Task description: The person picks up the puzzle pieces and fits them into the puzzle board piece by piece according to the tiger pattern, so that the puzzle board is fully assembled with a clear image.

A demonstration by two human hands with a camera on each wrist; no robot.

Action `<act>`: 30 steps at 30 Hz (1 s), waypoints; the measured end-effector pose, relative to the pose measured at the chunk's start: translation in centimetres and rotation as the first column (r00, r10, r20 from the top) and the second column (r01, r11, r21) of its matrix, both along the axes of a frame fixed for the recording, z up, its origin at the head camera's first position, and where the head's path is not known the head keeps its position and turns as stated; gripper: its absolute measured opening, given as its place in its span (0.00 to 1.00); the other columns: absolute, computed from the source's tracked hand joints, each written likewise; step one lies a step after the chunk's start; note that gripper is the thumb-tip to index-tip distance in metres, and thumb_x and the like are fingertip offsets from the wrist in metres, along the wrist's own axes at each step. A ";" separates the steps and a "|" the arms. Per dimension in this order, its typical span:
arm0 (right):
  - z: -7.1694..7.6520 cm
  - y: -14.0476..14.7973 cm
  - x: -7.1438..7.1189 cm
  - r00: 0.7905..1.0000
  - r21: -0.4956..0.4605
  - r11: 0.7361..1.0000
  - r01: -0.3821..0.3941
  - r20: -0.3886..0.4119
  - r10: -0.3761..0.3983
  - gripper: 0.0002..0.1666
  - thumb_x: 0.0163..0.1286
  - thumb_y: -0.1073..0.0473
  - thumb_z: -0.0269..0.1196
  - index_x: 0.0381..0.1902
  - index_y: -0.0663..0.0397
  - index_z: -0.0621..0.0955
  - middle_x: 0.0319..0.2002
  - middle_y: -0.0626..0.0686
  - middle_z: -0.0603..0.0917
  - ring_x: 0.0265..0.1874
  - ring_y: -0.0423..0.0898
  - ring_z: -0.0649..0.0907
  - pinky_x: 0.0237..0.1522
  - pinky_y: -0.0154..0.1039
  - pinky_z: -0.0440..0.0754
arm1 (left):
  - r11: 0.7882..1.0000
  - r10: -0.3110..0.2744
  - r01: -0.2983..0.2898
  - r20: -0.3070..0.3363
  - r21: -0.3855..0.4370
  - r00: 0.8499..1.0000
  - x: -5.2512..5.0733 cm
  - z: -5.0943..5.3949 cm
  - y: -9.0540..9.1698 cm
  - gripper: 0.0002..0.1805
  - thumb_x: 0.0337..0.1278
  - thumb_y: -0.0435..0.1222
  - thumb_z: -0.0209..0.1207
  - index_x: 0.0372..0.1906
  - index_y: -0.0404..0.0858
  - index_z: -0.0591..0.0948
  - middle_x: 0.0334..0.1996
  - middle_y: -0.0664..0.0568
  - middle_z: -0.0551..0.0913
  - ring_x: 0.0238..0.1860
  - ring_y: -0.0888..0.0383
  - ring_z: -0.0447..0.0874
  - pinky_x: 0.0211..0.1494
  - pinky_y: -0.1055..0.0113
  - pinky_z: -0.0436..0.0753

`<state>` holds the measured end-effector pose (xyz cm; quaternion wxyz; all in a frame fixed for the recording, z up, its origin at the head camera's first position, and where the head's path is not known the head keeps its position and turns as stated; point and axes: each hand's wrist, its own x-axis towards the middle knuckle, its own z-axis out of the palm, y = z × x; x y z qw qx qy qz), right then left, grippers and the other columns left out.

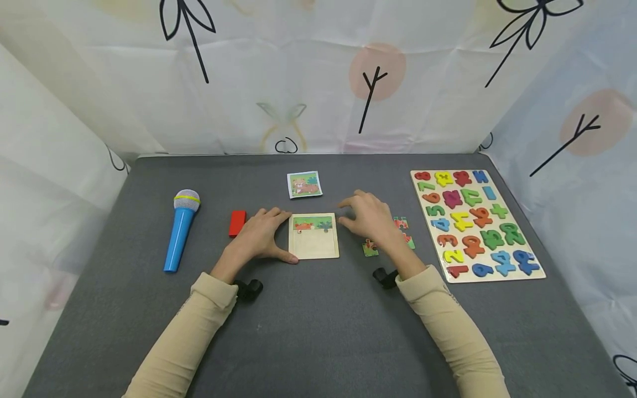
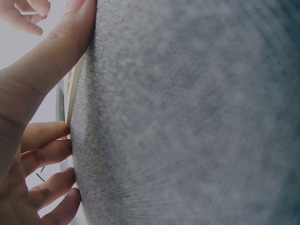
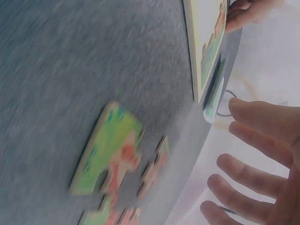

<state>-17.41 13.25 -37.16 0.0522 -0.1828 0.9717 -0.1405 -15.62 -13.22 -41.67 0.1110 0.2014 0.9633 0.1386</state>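
Observation:
A square wooden puzzle tray lies in the middle of the table, its upper part filled with joined picture pieces and its lower part bare wood. My left hand rests at the tray's left side, thumb by the near corner and fingertips by the far one, all spread loosely. Just off the tray's right edge hovers my right hand, fingers apart with nothing between them. Loose puzzle pieces lie on the cloth below and beside that hand; in the head view the right forearm partly hides them.
Behind the tray is a small picture card. A red block and a blue toy microphone lie on the left. A board of colourful numbers and letters occupies the right. Patterned cloth walls stand behind and beside the grey table.

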 end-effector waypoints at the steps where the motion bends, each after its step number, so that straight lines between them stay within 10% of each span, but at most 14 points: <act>1: 0.0 0.3 0.1 1.000 0.003 1.000 0.004 0.003 -0.004 0.21 0.68 0.53 0.71 0.57 0.49 0.87 0.51 0.59 0.85 0.42 0.55 0.84 0.23 0.40 0.77 | 1.000 0.000 0.000 0.000 0.000 1.000 0.0 0.0 0.0 0.64 0.31 0.66 0.78 0.76 0.39 0.69 0.69 0.42 0.75 0.65 0.41 0.73 0.67 0.43 0.77; 30: -2.0 3.3 0.6 0.997 0.019 0.999 0.036 0.069 -0.037 0.22 0.68 0.53 0.70 0.58 0.53 0.86 0.52 0.62 0.84 0.30 0.49 0.79 0.21 0.36 0.67 | 1.000 0.007 -0.007 0.005 -0.005 1.000 0.0 0.0 0.0 0.64 0.31 0.67 0.78 0.76 0.39 0.69 0.70 0.42 0.74 0.64 0.41 0.73 0.67 0.44 0.77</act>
